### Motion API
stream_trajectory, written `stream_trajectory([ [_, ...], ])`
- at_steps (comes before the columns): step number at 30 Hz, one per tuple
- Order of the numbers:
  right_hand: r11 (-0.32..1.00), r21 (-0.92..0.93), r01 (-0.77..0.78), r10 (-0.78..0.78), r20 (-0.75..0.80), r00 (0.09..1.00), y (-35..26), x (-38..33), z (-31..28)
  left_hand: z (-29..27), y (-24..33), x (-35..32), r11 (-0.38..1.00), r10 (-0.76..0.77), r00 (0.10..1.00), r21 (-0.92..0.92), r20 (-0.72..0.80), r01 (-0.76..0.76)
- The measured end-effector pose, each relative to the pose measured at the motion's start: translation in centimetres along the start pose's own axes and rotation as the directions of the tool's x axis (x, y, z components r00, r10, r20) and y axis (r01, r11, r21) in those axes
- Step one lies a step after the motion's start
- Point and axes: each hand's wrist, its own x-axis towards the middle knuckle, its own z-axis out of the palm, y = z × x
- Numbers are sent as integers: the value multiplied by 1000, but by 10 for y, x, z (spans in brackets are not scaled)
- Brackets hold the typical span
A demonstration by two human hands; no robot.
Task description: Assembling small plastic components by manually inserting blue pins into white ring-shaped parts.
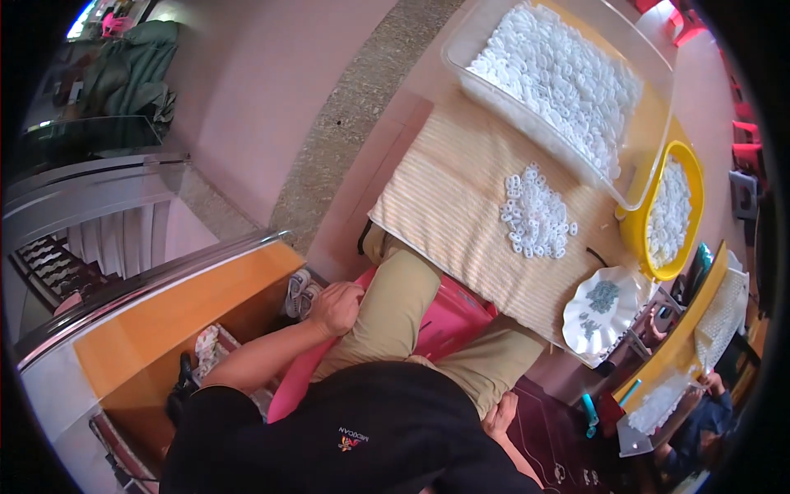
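My left hand [336,309] rests against the outer side of my left thigh, its fingers curled in; whatever may be inside them is hidden. Beside my right thigh is my right hand [500,414], its fingers partly out of sight. Neither hand touches the striped cloth [444,189] on the table before me. A loose pile of small white oval plastic pieces with holes [536,212] lies on that cloth. Near the table's right corner, a white scalloped dish [576,317] holds small grey-green bits.
A clear plastic bin [543,103] full of white pieces stands at the back. Right of it, a yellow basket [699,185] holds more. At far right another person's hand [714,383] is by a tray of white pieces [658,407]. A metal railing [156,292] runs along the left.
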Motion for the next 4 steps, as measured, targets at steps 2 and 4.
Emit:
stream_trajectory([
  [2,998,8,-56,56,-15,998,1,-4,-2,-2,1,-6,999,-25,1000,-37,-18,24],
  [4,997,49,-52,55,-63,996,-2,-8,-12,-4,2,-9,990,-127,991,-63,-47,124],
])
